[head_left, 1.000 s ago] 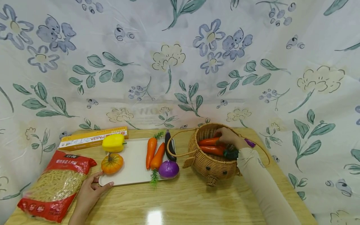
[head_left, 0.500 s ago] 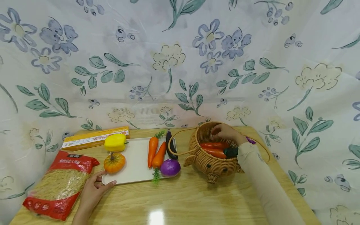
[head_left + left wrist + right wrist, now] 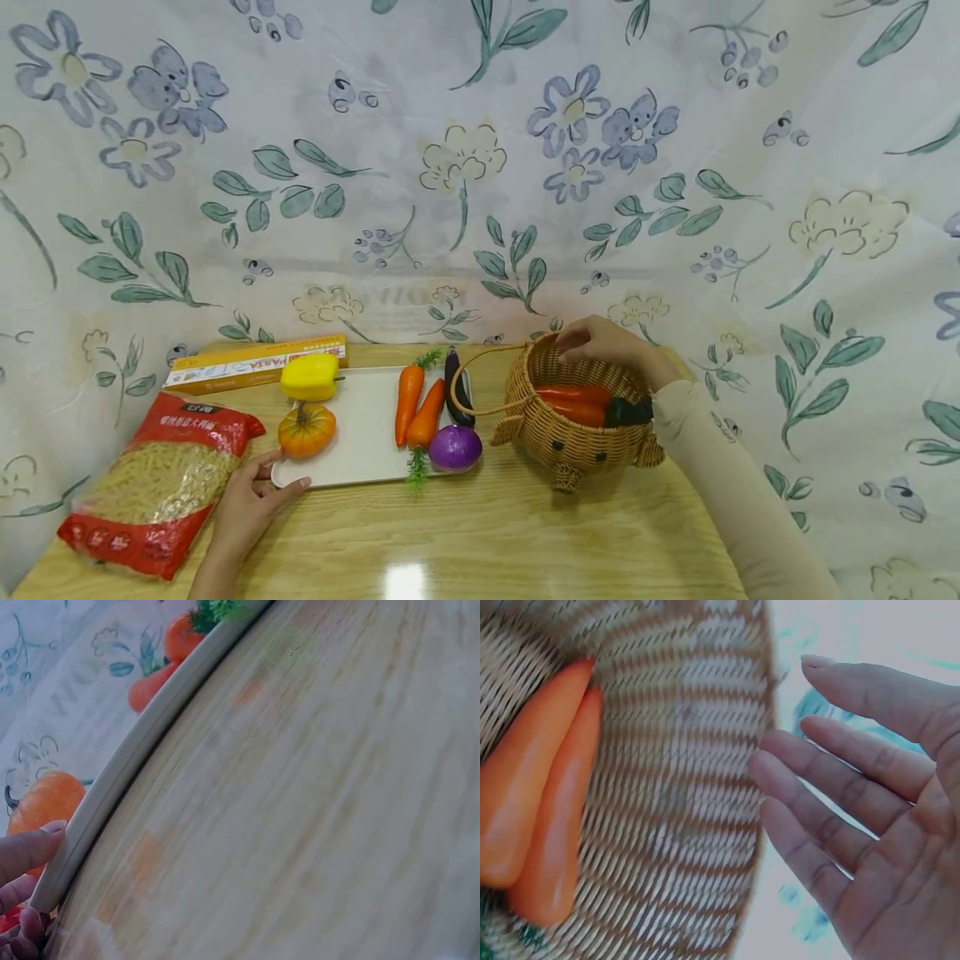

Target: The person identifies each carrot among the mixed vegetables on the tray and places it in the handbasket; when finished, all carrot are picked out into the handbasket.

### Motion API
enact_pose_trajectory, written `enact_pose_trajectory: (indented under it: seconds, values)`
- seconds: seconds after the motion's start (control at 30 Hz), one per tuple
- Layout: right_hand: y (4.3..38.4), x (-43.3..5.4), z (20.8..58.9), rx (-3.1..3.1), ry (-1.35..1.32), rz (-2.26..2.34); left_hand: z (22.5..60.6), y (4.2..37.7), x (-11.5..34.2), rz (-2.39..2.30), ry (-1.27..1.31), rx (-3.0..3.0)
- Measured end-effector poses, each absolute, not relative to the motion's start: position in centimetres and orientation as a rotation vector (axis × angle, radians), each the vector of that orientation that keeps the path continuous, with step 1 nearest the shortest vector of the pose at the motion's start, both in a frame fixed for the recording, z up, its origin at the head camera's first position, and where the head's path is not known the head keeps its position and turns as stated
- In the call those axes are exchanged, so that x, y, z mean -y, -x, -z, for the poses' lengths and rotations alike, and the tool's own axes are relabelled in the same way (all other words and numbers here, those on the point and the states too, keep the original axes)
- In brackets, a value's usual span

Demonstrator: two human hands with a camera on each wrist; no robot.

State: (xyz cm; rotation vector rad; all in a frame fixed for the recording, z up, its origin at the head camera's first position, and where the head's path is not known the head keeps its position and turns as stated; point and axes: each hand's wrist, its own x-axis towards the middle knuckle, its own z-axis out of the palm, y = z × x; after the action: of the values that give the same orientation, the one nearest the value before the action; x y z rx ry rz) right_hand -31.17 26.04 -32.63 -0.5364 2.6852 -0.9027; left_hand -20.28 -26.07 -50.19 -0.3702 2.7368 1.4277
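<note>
My left hand (image 3: 251,500) pinches the left end of a white tray (image 3: 360,417), thumb on its rim (image 3: 101,799). A small orange pumpkin (image 3: 307,431) and a yellow bell pepper (image 3: 310,377) sit at that end. At the tray's other end lie two carrots (image 3: 408,404), a dark eggplant (image 3: 457,387) and a purple onion (image 3: 455,448). My right hand (image 3: 611,346) hovers by the back rim of a wicker basket (image 3: 577,450) with an animal face, fingers extended and holding nothing. Inside are two long red-orange vegetables (image 3: 551,810) with dark green ends.
A red bag of pasta (image 3: 161,487) lies left of the tray, beside my left forearm. An orange and white pasta box (image 3: 255,364) stands behind the tray. The basket's loop handle (image 3: 461,383) leans over toward the tray. A floral cloth (image 3: 480,167) hangs behind the table.
My right hand has let go of the red-orange vegetable in the basket and risen to the back rim. The left hand has kept its grip on the tray.
</note>
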Motion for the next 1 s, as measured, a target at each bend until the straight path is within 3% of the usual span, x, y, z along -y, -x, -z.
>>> enact_pose_trajectory:
  seconds: [0.33, 0.63, 1.0]
  values:
    - [30.5, -19.3, 31.5, -2.654, 0.777, 0.97, 50.4, 19.7, 26.3, -1.446, 0.357, -2.766]
    - [30.7, -12.3, 32.8, -2.59, 0.934, 0.878, 50.5, 19.7, 26.0, -1.475, 0.363, -2.751]
    - [28.3, -4.9, 36.7, -2.725, 0.723, 0.693, 50.1, 19.8, 26.3, -1.475, 0.346, -2.759]
